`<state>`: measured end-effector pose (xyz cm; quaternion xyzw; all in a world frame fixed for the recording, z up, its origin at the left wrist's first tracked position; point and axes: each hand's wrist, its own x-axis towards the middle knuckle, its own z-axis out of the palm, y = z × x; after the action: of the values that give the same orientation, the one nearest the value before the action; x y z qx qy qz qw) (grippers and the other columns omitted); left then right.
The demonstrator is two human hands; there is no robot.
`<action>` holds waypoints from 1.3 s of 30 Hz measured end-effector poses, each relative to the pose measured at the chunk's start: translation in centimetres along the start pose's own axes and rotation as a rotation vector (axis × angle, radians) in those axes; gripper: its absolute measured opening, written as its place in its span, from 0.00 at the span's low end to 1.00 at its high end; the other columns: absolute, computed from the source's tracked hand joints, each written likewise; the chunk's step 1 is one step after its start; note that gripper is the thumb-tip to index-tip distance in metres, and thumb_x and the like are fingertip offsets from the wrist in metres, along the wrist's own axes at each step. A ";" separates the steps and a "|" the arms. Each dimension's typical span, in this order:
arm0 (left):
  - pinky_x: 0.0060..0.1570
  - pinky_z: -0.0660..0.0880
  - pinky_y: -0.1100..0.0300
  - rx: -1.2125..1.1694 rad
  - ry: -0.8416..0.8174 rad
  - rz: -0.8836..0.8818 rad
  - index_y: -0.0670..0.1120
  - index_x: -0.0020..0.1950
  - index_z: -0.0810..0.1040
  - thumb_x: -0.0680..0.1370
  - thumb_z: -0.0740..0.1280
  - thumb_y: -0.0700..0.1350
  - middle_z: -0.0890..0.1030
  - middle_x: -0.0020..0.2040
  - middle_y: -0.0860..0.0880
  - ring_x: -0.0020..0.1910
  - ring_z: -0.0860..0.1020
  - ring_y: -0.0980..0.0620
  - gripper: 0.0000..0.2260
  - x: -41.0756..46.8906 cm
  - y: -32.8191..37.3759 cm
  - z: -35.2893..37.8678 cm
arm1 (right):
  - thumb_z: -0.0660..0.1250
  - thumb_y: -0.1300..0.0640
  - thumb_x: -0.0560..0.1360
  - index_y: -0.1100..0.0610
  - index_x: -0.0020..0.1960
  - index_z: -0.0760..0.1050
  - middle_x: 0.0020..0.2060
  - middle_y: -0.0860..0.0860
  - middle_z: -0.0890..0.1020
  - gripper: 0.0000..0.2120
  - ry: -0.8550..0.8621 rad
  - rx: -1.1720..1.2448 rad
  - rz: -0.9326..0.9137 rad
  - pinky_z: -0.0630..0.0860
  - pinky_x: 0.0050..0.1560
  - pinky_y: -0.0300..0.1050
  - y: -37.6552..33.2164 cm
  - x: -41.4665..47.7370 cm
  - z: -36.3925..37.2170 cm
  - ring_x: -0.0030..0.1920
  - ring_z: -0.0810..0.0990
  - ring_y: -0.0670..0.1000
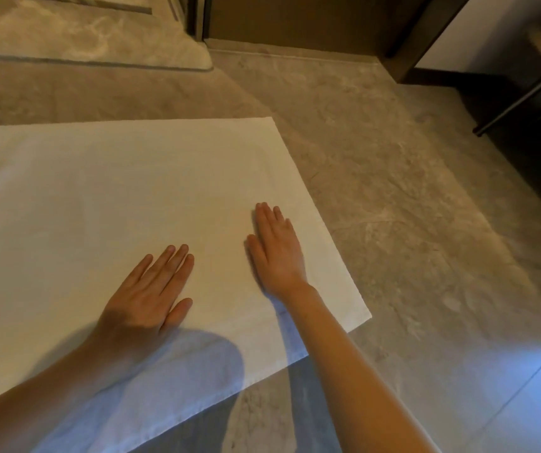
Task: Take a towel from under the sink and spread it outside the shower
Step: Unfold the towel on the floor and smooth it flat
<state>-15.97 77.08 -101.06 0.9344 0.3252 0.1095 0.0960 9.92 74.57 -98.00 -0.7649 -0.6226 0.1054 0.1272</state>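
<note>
The floor (409,223) right of the towel (115,191) lies bare and open as far as the dark door frame (416,44) and a metal-legged stand (524,93) at the far right. A strip of bare floor runs between the towel's far edge and the raised shower threshold (99,62). Both hands, left hand (146,295) and right hand (277,253), lie flat on the towel's near right part; the rest of it is unobstructed.

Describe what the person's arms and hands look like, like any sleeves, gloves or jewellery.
Both forearms are bare as far as the view shows, with no sleeve visible. The left hand and right hand wear no gloves, and no rings, watch or bracelet show on the fingers or wrists. The fingernails look short and unpainted.
</note>
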 end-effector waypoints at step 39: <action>0.73 0.33 0.57 0.176 -0.087 -0.461 0.46 0.79 0.45 0.84 0.45 0.52 0.45 0.80 0.50 0.77 0.39 0.54 0.25 -2.1 -14.0 -5.8 | 0.47 0.51 0.84 0.57 0.79 0.49 0.79 0.52 0.53 0.26 -0.110 0.112 -0.341 0.45 0.77 0.47 -23.4 8.9 6.8 0.79 0.48 0.51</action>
<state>-27.34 87.11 -99.30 0.8442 0.5334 0.0159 0.0507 -12.11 88.25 -96.88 -0.6332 -0.7422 0.1587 0.1514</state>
